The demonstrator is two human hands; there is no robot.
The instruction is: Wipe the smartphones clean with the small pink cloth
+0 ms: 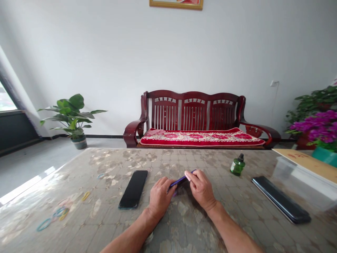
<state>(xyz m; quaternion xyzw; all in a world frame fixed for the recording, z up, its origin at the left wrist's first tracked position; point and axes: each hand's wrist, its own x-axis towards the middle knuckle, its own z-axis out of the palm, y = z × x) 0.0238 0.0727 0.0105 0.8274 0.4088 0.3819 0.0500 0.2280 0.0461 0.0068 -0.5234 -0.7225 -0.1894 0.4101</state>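
Note:
Both hands meet near the middle of the table, on a slim blue-purple object (pixel 179 181) seen nearly edge-on, tilted up to the right. My left hand (pixel 161 194) pinches its lower left end. At the upper right end, my right hand (pixel 201 188) has its fingers closed on it. The object's exact kind cannot be made out, and the hands cover its ends. A small purple patch (pixel 174 194) shows just below, by the left fingertips. Left of my left hand, a black phone (pixel 133 189) lies screen up on the table.
Several coloured rubber bands (pixel 59 212) lie at the left of the patterned tablecloth (pixel 105 232). To the right stand a small green bottle (pixel 237 166), a dark phone-like stack (pixel 281 200) and a clear plastic box (pixel 300 182). A wooden bench (pixel 193 112) is beyond the table.

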